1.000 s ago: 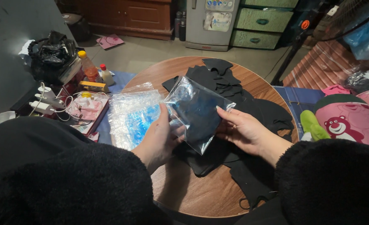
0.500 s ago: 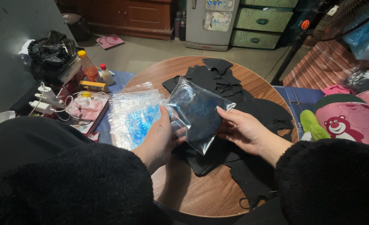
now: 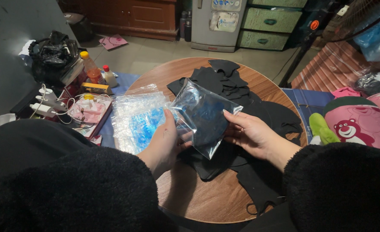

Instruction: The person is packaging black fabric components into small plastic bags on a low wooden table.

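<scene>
Two hands, one clear bag, held up over the round wooden table (image 3: 207, 202).

One table, and on it one heap of black cloth pieces (image 3: 224, 81), too overlapped to count, and one stack of clear plastic bags (image 3: 134, 116) at its left edge. Above them is one clear bag with dark cloth inside (image 3: 205, 114): left hand (image 3: 164, 144) closed on its lower left corner, right hand (image 3: 250, 133) pinching its right edge. Versus half a second ago, the bag and both grips are unchanged.
</scene>
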